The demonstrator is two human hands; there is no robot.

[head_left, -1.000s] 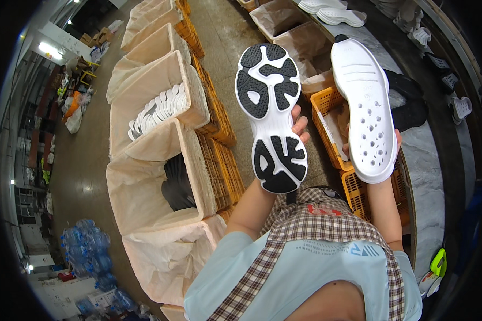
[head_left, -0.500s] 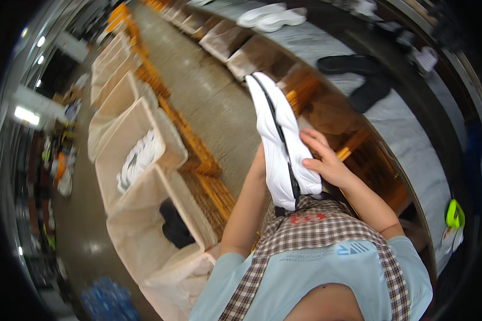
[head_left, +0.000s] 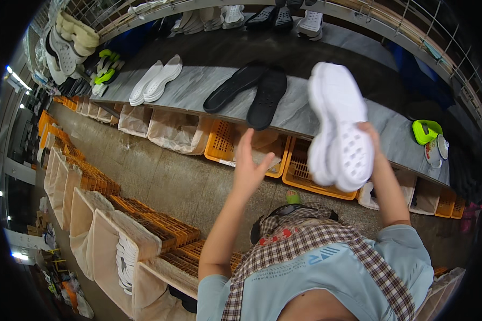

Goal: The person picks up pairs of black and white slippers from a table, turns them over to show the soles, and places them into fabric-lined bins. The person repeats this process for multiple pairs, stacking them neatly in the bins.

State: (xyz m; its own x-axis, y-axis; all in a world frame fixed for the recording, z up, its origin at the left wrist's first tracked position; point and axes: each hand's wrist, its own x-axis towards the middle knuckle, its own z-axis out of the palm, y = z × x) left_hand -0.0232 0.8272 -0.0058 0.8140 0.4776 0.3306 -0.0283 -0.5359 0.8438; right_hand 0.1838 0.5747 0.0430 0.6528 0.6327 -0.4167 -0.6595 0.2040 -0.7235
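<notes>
A pair of white shoe soles [head_left: 340, 125], pressed side by side, is upright in my right hand [head_left: 374, 140], which grips them along their right edge. Square pits mark the lower part of the nearer one. My left hand [head_left: 249, 167] holds nothing, its fingers apart, just short of the bench edge. Closest to it are two black soles [head_left: 268, 96], one partly over the other, lying on the grey marbled bench top [head_left: 300, 101]. Farther left on the same top rests a pair of white soles [head_left: 163, 80].
A dark belt [head_left: 209, 48] runs behind the marbled strip, with more soles beyond it. Under the bench stand orange crates [head_left: 321, 184] and lined bins [head_left: 177, 131]. Lined baskets [head_left: 112, 251] stand at lower left, one holding white soles. A lime-green piece [head_left: 427, 131] sits at right.
My view has turned to face the bench. My left hand has come off the white soles and opened, while my right hand has carried them to the right over the bench edge.
</notes>
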